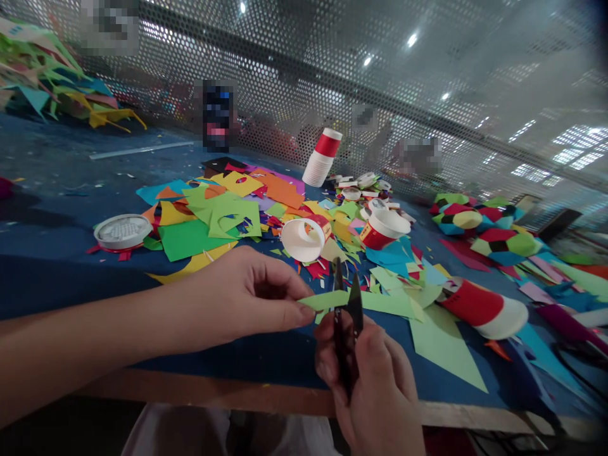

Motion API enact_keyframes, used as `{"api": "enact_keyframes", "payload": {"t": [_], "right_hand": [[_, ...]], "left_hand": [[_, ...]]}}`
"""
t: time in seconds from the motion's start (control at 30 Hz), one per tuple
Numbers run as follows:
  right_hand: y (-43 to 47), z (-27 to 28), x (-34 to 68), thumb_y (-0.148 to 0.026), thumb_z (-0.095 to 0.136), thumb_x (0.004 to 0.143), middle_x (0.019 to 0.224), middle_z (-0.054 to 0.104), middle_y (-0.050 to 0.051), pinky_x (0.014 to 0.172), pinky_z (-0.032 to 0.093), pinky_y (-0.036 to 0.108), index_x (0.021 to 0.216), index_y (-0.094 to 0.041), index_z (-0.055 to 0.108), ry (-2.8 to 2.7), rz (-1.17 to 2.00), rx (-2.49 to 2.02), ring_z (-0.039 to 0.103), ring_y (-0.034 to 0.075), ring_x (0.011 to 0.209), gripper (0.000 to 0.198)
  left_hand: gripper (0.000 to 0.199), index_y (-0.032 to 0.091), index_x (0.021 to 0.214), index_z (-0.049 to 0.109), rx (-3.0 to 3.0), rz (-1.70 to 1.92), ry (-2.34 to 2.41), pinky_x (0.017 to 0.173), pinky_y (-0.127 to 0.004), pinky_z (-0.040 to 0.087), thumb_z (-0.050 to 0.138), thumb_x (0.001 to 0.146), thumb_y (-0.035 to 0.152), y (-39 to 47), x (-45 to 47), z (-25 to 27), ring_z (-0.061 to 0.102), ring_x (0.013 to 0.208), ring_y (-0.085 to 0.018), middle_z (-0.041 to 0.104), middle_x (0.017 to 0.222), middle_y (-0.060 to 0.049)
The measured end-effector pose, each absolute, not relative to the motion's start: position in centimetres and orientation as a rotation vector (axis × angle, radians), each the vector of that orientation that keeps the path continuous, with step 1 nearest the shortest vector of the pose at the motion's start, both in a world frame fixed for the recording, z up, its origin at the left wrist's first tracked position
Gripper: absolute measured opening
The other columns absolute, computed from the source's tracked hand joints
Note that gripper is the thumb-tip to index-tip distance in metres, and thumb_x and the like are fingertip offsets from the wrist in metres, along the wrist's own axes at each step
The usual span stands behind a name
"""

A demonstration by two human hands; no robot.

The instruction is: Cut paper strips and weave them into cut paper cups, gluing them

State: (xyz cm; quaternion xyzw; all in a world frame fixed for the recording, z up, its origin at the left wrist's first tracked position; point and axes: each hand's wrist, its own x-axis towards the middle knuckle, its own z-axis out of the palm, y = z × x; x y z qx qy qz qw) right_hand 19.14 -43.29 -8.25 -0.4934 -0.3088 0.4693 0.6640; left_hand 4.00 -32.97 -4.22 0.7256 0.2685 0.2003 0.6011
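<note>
My left hand [266,294] pinches one end of a light green paper strip [375,304] between thumb and fingers. The strip runs rightward from the fingertips, between the parted blades of a pair of scissors [352,304]. Wrapped round the dark scissor handles is my right hand [375,373], with the blades pointing up and away from me. A pale green paper sheet [446,348] lies on the table to the right of the scissors. Just beyond the blades, a white and red paper cup [304,239] rests on its side among paper scraps.
Coloured paper [213,209] is heaped mid-table. Behind it leans a stack of cups [323,158]. A round lid [122,231] sits at left, a tipped cup [484,307] at right, near multicoloured paper shapes [503,244]. A perforated metal screen [285,69] backs the blue table [213,358].
</note>
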Motion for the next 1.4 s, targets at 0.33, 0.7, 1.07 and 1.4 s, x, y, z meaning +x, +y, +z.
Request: {"api": "enact_keyframes", "payload": {"t": [0.33,0.7,1.07,1.4], "right_hand": [[-43.3,-8.7,19.4,-0.053,0.077,0.076,0.057,0.061,0.001,0.038,0.027,0.011,0.072,-0.022,0.077,-0.706,1.097,-1.021,0.043,0.006,0.045,0.031],[-43.2,-8.9,19.5,-0.052,0.078,0.075,0.059,0.065,0.002,0.040,0.034,0.010,0.070,-0.022,0.076,-0.667,1.095,-1.009,0.047,0.005,0.044,0.031],[-43.6,-8.8,19.4,-0.048,0.081,0.073,0.058,0.067,0.002,0.040,0.040,0.013,0.072,-0.021,0.074,-0.633,1.041,-1.021,0.050,0.006,0.043,0.028],[-43.4,-8.6,19.1,-0.056,0.077,0.073,0.056,0.059,0.000,0.040,0.030,0.014,0.065,-0.019,0.069,-0.636,1.091,-1.042,0.042,0.006,0.045,0.038]], "left_hand": [[0.033,0.017,0.067,0.068,1.894,0.401,0.699,0.052,-0.021,0.033,0.063,0.080,0.046,-33.3,4.0,-4.0,0.047,0.062,-0.012,0.055,0.064,0.001],[0.036,0.016,0.062,0.060,1.976,0.392,0.646,0.053,-0.021,0.034,0.061,0.084,0.045,-33.2,3.9,-4.5,0.046,0.061,-0.011,0.053,0.063,0.001],[0.037,0.016,0.061,0.059,1.966,0.385,0.591,0.053,-0.021,0.034,0.062,0.084,0.045,-33.3,4.0,-4.9,0.046,0.060,-0.011,0.052,0.061,0.002],[0.038,0.017,0.067,0.067,1.963,0.324,0.571,0.054,-0.022,0.033,0.062,0.085,0.050,-33.4,4.0,-5.0,0.048,0.063,-0.012,0.056,0.065,0.001]]}}
